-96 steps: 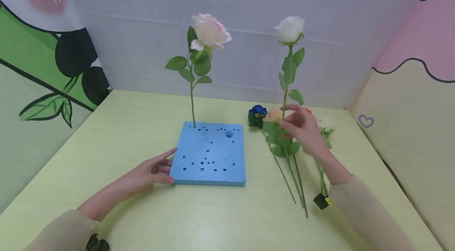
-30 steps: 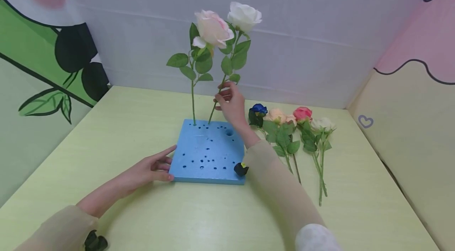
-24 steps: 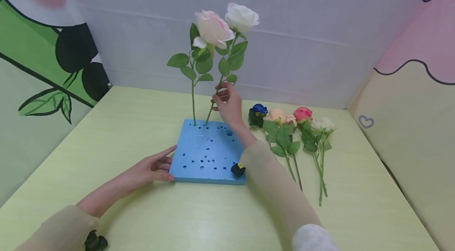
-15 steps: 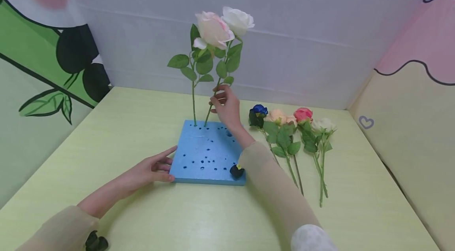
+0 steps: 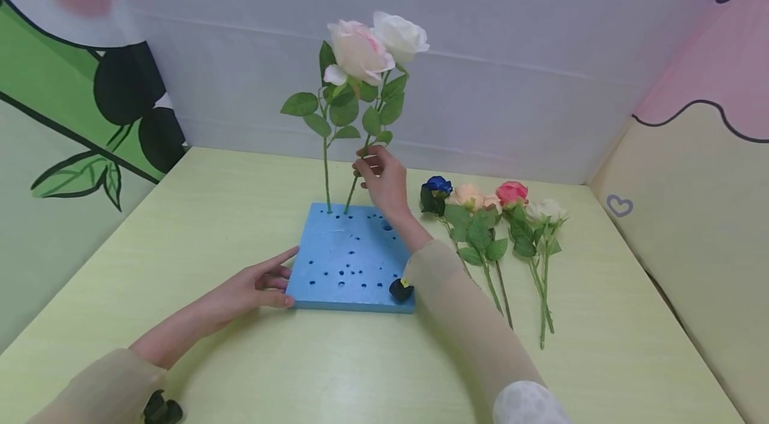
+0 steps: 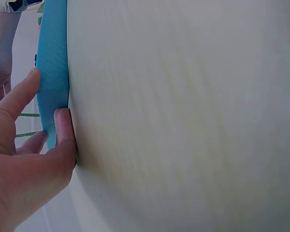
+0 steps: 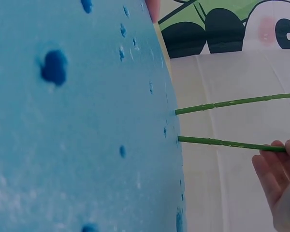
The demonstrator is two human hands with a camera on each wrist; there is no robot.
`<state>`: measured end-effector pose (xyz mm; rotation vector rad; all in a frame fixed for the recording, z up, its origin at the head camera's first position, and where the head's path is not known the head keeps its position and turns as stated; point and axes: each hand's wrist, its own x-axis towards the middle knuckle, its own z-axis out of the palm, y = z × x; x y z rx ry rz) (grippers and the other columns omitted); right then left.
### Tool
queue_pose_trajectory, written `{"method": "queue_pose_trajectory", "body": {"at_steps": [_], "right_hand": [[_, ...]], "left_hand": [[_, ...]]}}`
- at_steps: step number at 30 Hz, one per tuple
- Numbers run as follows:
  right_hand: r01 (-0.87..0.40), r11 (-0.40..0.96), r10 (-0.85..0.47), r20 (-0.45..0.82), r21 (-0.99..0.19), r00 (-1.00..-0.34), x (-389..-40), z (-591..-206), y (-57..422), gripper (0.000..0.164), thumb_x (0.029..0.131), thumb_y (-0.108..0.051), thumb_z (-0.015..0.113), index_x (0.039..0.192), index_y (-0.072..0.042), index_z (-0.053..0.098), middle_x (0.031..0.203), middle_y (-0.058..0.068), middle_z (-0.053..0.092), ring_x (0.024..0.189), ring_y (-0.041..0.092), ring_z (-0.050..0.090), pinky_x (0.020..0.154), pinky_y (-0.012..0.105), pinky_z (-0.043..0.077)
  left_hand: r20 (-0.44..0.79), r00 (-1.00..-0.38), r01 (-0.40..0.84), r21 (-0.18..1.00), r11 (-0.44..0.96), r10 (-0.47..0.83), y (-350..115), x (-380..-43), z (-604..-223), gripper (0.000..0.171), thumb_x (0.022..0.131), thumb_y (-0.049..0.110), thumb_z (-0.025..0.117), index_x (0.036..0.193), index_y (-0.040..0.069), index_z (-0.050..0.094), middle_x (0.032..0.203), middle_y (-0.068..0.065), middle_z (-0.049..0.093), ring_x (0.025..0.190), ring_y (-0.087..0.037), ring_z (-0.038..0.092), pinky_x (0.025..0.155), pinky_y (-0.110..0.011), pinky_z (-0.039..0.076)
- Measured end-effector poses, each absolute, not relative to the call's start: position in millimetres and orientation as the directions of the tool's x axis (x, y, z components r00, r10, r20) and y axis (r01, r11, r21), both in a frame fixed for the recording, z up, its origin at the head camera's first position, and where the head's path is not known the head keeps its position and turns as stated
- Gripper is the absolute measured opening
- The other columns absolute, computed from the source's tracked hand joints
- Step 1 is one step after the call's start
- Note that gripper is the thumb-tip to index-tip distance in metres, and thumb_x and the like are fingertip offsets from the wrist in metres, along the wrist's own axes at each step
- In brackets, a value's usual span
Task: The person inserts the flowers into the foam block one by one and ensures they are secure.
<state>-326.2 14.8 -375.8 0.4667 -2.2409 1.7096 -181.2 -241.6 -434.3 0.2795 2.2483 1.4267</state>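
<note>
My right hand [image 5: 386,182] pinches the green stem of a white rose [image 5: 401,37] between thumb and fingers. That stem's foot meets the back of a blue foam board [image 5: 336,247] full of holes; how deep it sits I cannot tell. Just left of it, a pale pink rose [image 5: 359,53] stands upright in the board, its bloom partly covering the white one. In the right wrist view the white rose's stem [image 7: 222,143] leans slightly towards its neighbour. Against the board's left edge my left hand [image 5: 255,287] rests, thumb at the near corner and fingers extended along the side.
Right of the board, a blue rose [image 5: 437,185], peach flowers [image 5: 467,197], a pink-red rose [image 5: 512,193] and white flowers [image 5: 545,210] lie on the pale yellow table [image 5: 240,370]. A pale cloth [image 5: 240,77] hangs behind; printed panels flank the table.
The right hand has carried the white rose leftwards from above the lying flowers to the board's back edge. Lately it shifts slightly left and down. The left hand stays put.
</note>
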Motion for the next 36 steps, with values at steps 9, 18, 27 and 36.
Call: {"method": "queue_pose_trajectory", "body": {"at_steps": [9, 18, 27, 36], "right_hand": [[-0.401, 0.273, -0.091, 0.392, -0.874, -0.915, -322, -375, 14, 0.016, 0.098, -0.014, 0.061, 0.109, -0.004, 0.065, 0.100, 0.016, 0.074, 0.088, 0.026, 0.074, 0.069, 0.039, 0.061], [-0.430, 0.375, -0.123, 0.416, -0.821, -0.901, -317, -377, 10, 0.012, 0.097, -0.014, 0.062, 0.104, -0.005, 0.066, 0.097, 0.015, 0.075, 0.084, 0.030, 0.075, 0.064, 0.028, 0.059], [-0.414, 0.414, -0.110, 0.407, -0.810, -0.907, -316, -377, 11, 0.009, 0.097, -0.014, 0.062, 0.101, -0.006, 0.065, 0.095, 0.014, 0.076, 0.084, 0.030, 0.075, 0.062, 0.023, 0.057], [-0.394, 0.337, -0.128, 0.373, -0.855, -0.919, -315, -377, 13, 0.011, 0.097, -0.014, 0.063, 0.103, -0.005, 0.066, 0.099, 0.017, 0.075, 0.088, 0.033, 0.074, 0.072, 0.043, 0.060]], "left_hand": [[-0.279, -0.873, -0.079, 0.889, 0.450, 0.399, -241, -183, -434, 0.094, 0.085, 0.032, 0.077, 0.159, 0.026, 0.019, 0.145, -0.017, 0.046, 0.127, -0.028, 0.049, 0.103, -0.042, 0.045], [-0.282, -0.872, -0.077, 0.886, 0.457, 0.400, -239, -182, -433, 0.094, 0.086, 0.033, 0.077, 0.159, 0.025, 0.018, 0.145, -0.018, 0.046, 0.126, -0.028, 0.050, 0.103, -0.043, 0.045], [-0.275, -0.871, -0.073, 0.892, 0.446, 0.407, -241, -181, -431, 0.094, 0.086, 0.031, 0.077, 0.159, 0.024, 0.019, 0.144, -0.017, 0.046, 0.125, -0.027, 0.050, 0.102, -0.041, 0.045], [-0.275, -0.870, -0.071, 0.891, 0.448, 0.410, -242, -180, -432, 0.093, 0.087, 0.032, 0.076, 0.159, 0.024, 0.018, 0.145, -0.017, 0.045, 0.125, -0.027, 0.049, 0.103, -0.042, 0.044]]}}
